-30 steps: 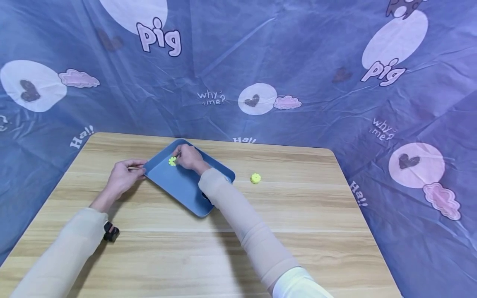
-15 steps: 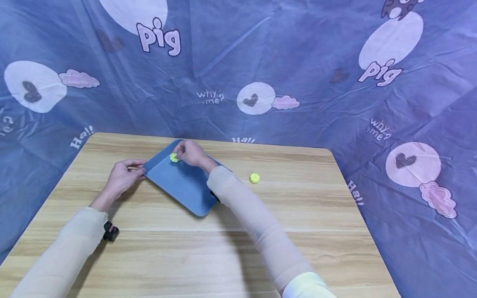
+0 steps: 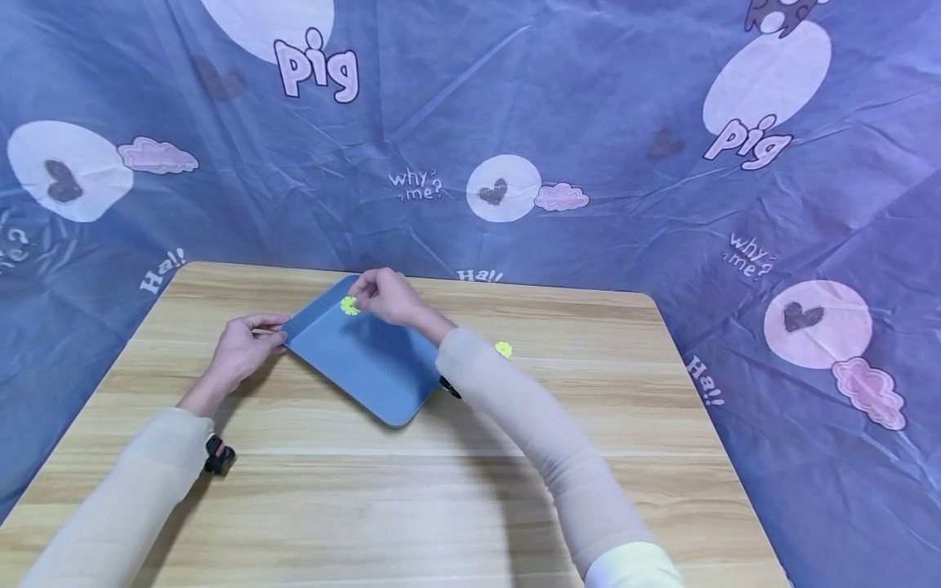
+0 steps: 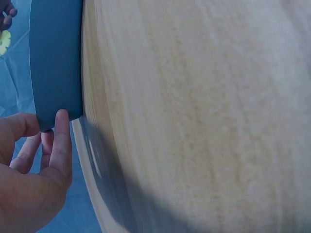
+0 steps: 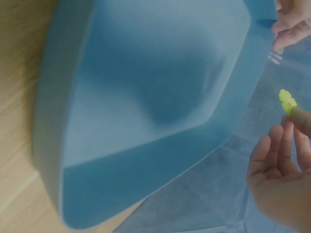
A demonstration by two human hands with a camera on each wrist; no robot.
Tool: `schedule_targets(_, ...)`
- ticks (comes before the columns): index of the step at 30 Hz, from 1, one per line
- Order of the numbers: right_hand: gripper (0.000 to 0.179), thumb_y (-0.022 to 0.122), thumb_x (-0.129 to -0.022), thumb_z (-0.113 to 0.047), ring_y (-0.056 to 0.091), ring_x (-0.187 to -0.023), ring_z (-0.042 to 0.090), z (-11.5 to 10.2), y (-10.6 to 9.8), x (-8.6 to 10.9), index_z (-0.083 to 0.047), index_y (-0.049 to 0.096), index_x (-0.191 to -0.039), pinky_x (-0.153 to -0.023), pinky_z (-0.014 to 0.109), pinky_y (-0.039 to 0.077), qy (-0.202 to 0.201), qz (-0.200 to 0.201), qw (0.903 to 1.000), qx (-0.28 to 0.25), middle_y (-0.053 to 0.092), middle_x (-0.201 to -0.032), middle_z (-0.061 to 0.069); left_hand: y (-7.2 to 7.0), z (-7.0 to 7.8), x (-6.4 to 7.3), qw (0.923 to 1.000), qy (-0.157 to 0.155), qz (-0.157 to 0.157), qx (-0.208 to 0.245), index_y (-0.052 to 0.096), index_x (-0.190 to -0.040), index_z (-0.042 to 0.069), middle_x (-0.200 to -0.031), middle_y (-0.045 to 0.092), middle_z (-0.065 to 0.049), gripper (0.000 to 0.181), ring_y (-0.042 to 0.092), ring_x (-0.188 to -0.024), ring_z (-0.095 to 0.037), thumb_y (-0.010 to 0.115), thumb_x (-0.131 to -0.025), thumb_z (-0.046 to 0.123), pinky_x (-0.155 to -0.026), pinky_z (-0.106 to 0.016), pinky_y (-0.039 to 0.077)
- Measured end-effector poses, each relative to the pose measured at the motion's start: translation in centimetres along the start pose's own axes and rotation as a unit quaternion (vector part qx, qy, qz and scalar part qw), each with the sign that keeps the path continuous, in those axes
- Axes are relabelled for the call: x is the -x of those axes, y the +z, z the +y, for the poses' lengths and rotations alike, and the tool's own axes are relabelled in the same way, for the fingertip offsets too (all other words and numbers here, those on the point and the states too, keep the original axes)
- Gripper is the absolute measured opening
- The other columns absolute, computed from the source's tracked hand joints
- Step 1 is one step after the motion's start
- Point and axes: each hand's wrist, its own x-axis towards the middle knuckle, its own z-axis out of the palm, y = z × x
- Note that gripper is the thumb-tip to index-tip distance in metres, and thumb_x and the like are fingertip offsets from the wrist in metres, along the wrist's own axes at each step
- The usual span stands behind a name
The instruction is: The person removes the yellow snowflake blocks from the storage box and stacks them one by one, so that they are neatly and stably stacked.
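Observation:
A shallow blue tray [image 3: 360, 359] lies turned at an angle on the wooden table. My left hand [image 3: 248, 347] holds its left corner between thumb and fingers; the left wrist view shows that hand [image 4: 41, 179] at the corner wall. Over the far end of the tray, my right hand [image 3: 390, 296] pinches a yellow flower-shaped disc [image 3: 349, 305]. In the right wrist view the disc [image 5: 287, 101] is held up by thumb and forefinger, apart from the tray, with the other fingers loosely bent. The tray's inside shows nothing lying in it.
More yellow flower-shaped pieces [image 3: 503, 349] sit on the table to the right of the tray, partly behind the right sleeve. A blue printed cloth [image 3: 625, 163] hangs behind and beside the wooden table [image 3: 367, 506].
My right hand has risen and shifted slightly right and away with the yellow disc, its forearm swinging right. The left hand and the tray have stayed in place.

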Motion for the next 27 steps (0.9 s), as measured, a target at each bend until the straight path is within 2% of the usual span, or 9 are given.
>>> schedule_targets(5, 0.015, 0.071, -0.096, -0.004, 0.065, -0.085, 0.012, 0.2, -1.0, 1.2, -0.004, 0.077, -0.11, -0.066, 0.011, 0.051, -0.003, 0.003, 0.9997, -0.024, 0.076, -0.101, 0.012, -0.1, -0.2, -0.1, 1.0, -0.001, 0.001, 0.002, 0.055, -0.141, -0.017, -0.123, 0.063, -0.026, 0.043, 0.066, -0.08, 0.01, 0.06, -0.102, -0.001, -0.078, -0.014, 0.067)
schedule_targets(12, 0.013, 0.073, -0.096, -0.004, 0.063, -0.08, 0.01, 1.0, -2.6, 3.0, -0.002, 0.077, -0.108, -0.064, 0.012, 0.052, -0.007, 0.019, 0.9986, -0.048, 0.075, -0.098, 0.013, -0.2, -0.2, -0.3, 0.9999, -0.009, -0.005, 0.007, 0.053, -0.142, -0.017, -0.127, 0.062, -0.03, 0.044, 0.065, -0.08, 0.01, 0.059, -0.102, -0.001, -0.078, -0.013, 0.066)
schedule_targets(17, 0.013, 0.074, -0.095, -0.003, 0.064, -0.079, 0.011, 1.9, -3.6, 4.3, 0.0, 0.077, -0.108, -0.067, 0.012, 0.054, -0.012, 0.024, 0.9977, -0.063, 0.076, -0.098, 0.016, -0.4, 0.1, -0.5, 0.9999, -0.011, -0.01, 0.006, 0.054, -0.142, -0.017, -0.121, 0.063, -0.025, 0.043, 0.066, -0.081, 0.009, 0.058, -0.102, -0.002, -0.08, -0.013, 0.067)
schedule_targets(27, 0.016, 0.075, -0.093, -0.002, 0.064, -0.079, 0.011, 4.6, -6.0, 7.2, 0.004, 0.076, -0.107, -0.07, 0.015, 0.056, 0.016, 0.069, 0.9929, -0.096, 0.075, -0.097, 0.019, -0.7, 0.0, -1.2, 0.9997, -0.012, -0.018, 0.011, 0.053, -0.143, -0.018, -0.124, 0.062, -0.028, 0.044, 0.067, -0.081, 0.008, 0.059, -0.102, -0.002, -0.078, -0.012, 0.066)
